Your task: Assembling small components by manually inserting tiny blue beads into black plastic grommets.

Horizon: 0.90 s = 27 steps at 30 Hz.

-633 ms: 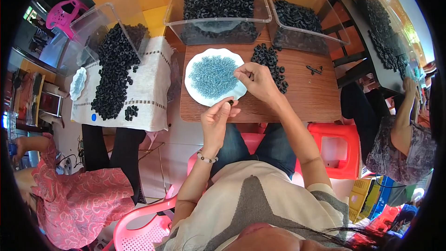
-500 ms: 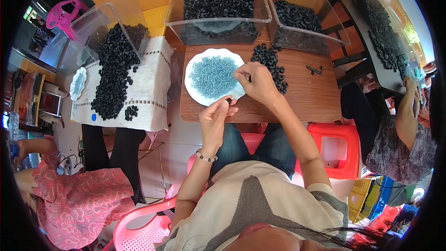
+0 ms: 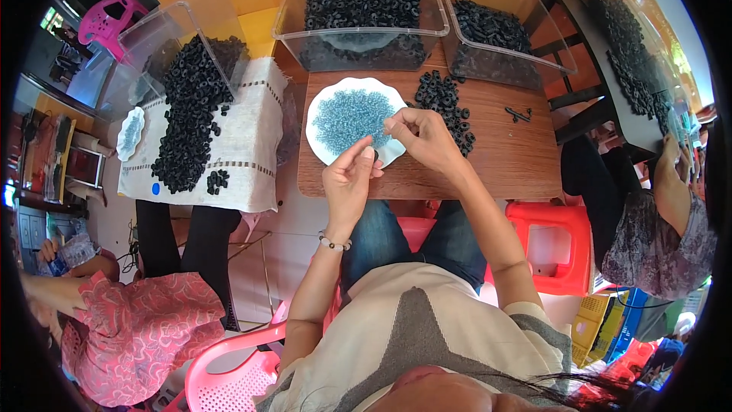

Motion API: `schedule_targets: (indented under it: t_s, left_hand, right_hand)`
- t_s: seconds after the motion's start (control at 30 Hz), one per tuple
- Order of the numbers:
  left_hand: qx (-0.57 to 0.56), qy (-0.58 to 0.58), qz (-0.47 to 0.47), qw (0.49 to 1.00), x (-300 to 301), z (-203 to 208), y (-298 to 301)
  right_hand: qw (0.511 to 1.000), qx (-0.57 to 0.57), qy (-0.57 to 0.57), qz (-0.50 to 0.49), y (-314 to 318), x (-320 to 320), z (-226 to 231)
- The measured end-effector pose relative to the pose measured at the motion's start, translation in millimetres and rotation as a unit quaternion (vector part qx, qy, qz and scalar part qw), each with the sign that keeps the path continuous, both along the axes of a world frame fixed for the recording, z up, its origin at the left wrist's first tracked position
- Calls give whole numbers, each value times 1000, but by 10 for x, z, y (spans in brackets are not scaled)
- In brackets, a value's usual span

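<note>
Apparently, left hand [image 3: 347, 181] pinches black piece [image 3: 374, 155] near plate [image 3: 323, 151].

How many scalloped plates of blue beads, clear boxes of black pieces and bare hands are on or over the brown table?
Scalloped plate of blue beads: 1
Clear boxes of black pieces: 2 (middle box, right-hand box)
Bare hands: 2 (left hand, right hand)
Total: 5

No text, label, brand, number or sign is legible on any surface in view, near or far.
</note>
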State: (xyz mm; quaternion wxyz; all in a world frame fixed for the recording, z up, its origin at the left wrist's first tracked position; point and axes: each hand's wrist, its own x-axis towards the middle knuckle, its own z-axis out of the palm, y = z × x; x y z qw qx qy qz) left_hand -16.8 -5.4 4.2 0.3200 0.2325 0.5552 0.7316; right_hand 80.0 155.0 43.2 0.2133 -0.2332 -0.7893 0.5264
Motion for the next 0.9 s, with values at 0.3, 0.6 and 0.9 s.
schedule_targets:
  t_s: [0.3, 0.6, 0.9]
  left_hand:
    - [-9, 104, 1, 995, -74, -10, 139]
    - [-18, -20, -6, 1000, -70, 23, 184]
    - [47, -400, -113, 908, -271, 13, 124]
  right_hand:
    - [999, -35, 15, 17, -72, -13, -18]
    - [995, 9, 85, -55, -164, -67, -242]
    - [987, 34, 150, -50, -224, -90, -177]
